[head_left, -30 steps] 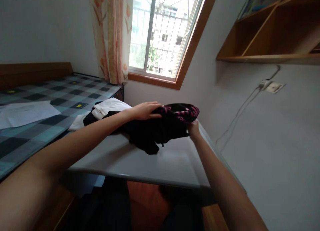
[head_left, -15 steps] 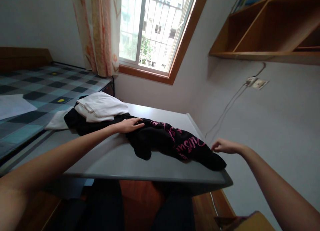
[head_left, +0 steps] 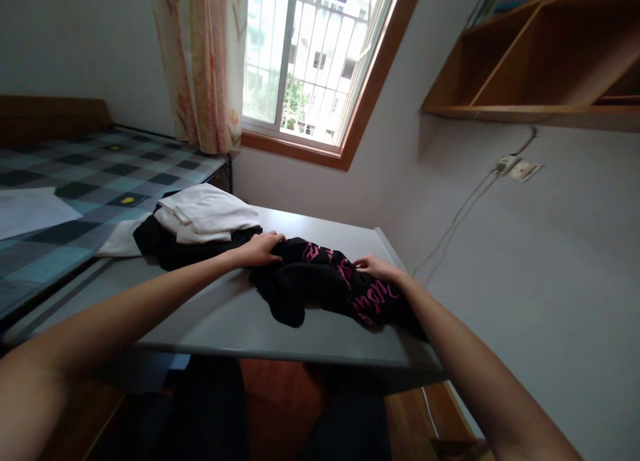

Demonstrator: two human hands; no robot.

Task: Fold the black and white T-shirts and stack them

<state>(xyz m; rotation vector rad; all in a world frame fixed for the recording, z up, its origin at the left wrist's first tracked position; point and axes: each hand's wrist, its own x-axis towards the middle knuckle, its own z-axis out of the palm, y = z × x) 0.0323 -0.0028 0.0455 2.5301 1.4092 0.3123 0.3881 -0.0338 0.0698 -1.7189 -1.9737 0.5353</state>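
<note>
A black garment with pink lettering (head_left: 320, 284) lies bunched lengthwise across a light grey table (head_left: 230, 324). My left hand (head_left: 263, 248) grips its left end, fingers over the far side and thumb nearer me. My right hand (head_left: 377, 268) is on the garment's far edge, to the right of the middle, with its fingers closed on the cloth. My right forearm hides part of the garment's right end. Just left of my left hand, a folded white cloth (head_left: 207, 211) rests on a dark one (head_left: 167, 248).
A bed with a checked cover (head_left: 150, 174) adjoins the table on the left, with a sheet of paper (head_left: 35, 208) on it. A wooden shelf (head_left: 515, 111) hangs at upper right above a wall socket (head_left: 523, 169) with cables. A window (head_left: 310, 68) and curtain (head_left: 210, 68) are behind.
My right hand has moved left from beyond the garment's right end and now holds its far edge. My left hand has closed on the cloth; the garment's left part is bunched up a little more.
</note>
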